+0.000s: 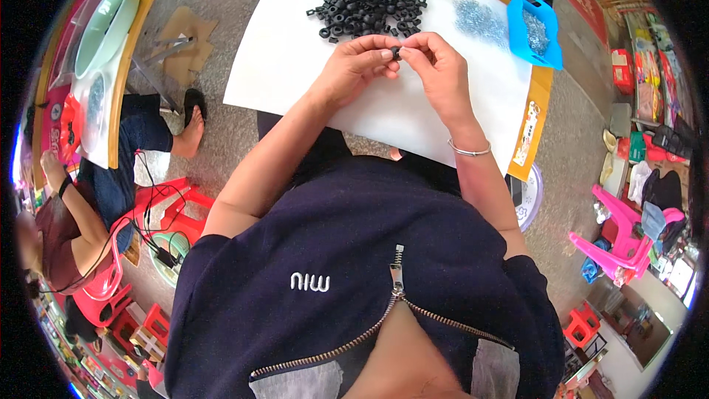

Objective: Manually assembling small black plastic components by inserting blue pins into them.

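Note:
Between the fingertips of my two hands, over the white tabletop [295, 52], is a small black plastic part [396, 52]. My left hand [357, 66] pinches it from the left with thumb and fingers. From the other side, my right hand [437, 74] has its thumb and forefinger pressed together at the part; whether it also pinches something tiny there is too small to make out. Just beyond my hands lies a heap of similar black ring-shaped parts [369, 1]. Right of the heap, small shiny clear or metallic pieces [480, 19] are spread on the table.
A blue basket [515, 26] with more shiny pieces stands at the table's right edge. To the left, another person [81, 229] sits at a second table with a pale green basin [111, 22]. Red stools [166, 207] and a pink stool [624, 233] stand on the floor.

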`<state>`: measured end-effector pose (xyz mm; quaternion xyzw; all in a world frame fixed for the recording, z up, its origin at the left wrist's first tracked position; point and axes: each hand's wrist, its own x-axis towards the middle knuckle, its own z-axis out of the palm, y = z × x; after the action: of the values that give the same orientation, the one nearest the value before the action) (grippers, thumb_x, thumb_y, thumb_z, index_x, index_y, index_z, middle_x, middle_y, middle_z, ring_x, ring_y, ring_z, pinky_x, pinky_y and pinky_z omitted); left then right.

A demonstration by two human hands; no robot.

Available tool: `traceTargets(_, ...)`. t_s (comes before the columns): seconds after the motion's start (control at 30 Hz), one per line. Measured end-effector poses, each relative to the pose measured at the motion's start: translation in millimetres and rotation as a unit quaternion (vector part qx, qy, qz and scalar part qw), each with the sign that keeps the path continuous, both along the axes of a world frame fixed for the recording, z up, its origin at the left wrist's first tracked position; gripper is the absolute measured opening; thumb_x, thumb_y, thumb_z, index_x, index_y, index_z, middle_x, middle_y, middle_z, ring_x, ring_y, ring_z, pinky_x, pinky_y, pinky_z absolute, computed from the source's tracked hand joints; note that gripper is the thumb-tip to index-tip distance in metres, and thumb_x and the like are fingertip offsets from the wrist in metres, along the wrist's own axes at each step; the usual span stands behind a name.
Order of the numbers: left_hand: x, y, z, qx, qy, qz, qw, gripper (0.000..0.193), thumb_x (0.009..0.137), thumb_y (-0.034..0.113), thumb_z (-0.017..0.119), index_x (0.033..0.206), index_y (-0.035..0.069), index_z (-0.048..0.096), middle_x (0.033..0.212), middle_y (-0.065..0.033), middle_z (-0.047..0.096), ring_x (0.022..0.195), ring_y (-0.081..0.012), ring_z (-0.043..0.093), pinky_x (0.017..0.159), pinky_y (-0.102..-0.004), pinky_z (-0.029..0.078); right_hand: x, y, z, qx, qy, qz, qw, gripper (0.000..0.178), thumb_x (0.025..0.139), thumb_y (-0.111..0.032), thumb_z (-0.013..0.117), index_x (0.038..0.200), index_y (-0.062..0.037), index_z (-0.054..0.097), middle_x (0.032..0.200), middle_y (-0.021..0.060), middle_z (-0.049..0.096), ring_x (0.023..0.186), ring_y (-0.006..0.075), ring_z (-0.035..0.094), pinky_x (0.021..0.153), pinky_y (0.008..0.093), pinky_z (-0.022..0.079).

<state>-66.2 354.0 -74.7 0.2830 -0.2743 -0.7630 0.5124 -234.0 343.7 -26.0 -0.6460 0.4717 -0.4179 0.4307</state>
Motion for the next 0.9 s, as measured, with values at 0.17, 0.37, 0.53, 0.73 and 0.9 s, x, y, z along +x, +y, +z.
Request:
traceTargets(0.17, 2, 1, 2, 0.012, 0.016, 0.012, 1.0, 0.021, 0.088, 0.003, 0.055, 0.108, -0.005, 0.056, 0.094, -0.011, 0.062, 0.08, -0.015, 0.061, 0.074, -0.0262, 0.052, -40, -23, -3, -0.042, 0.027, -0.102, 0.994, 0.01, 0.083, -0.009, 0.063, 0.088, -0.0007, 0.064, 0.075, 0.0026, 0.063, 0.067, 0.0065, 0.053, 0.063, 0.0217, 0.045)
traceTargets(0.37, 0, 1, 8, 0.016, 0.0, 0.004, 1.0, 0.021, 0.089, 0.004, 0.053, 0.108, -0.004, 0.054, 0.096, -0.0102, 0.06, 0.08, -0.0145, 0.059, 0.073, -0.0258, 0.05, -59, -11, -12, -0.069, 0.205, -0.014, 0.976, 0.016, 0.076, -0.008, 0.064, 0.092, -0.0045, 0.066, 0.083, 0.0084, 0.06, 0.078, 0.0221, 0.058, 0.069, 0.0309, 0.047)
traceTargets(0.53, 2, 0, 4, 0.004, -0.007, -0.004, 1.0, 0.022, 0.09, 0.006, 0.052, 0.109, -0.003, 0.053, 0.097, -0.0097, 0.06, 0.081, -0.014, 0.059, 0.073, -0.0255, 0.05, -44, -4, -17, -0.163, 0.299, 0.052, 0.939, 0.017, 0.075, -0.007, 0.063, 0.091, -0.0049, 0.066, 0.084, 0.0085, 0.057, 0.085, 0.0271, 0.056, 0.075, 0.034, 0.046)
traceTargets(0.73, 3, 0, 5, 0.004, -0.012, -0.009, 1.0, 0.022, 0.09, 0.007, 0.052, 0.11, -0.003, 0.053, 0.097, -0.0096, 0.06, 0.081, -0.014, 0.06, 0.074, -0.0255, 0.05, -39, -1, -16, -0.085, 0.197, 0.019, 0.976, 0.013, 0.079, -0.004, 0.061, 0.092, -0.0026, 0.065, 0.082, 0.0082, 0.061, 0.076, 0.0193, 0.059, 0.069, 0.0295, 0.048)
traceTargets(0.9, 4, 1, 5, 0.008, 0.001, 0.0, 1.0, 0.024, 0.088, 0.006, 0.056, 0.109, -0.004, 0.056, 0.094, -0.0113, 0.062, 0.079, -0.0159, 0.061, 0.072, -0.0267, 0.051, -26, 3, -8, 0.114, -0.146, 0.018, 0.982, 0.014, 0.085, -0.004, 0.059, 0.097, 0.0016, 0.063, 0.084, 0.0063, 0.065, 0.07, 0.0105, 0.059, 0.065, 0.0234, 0.048)
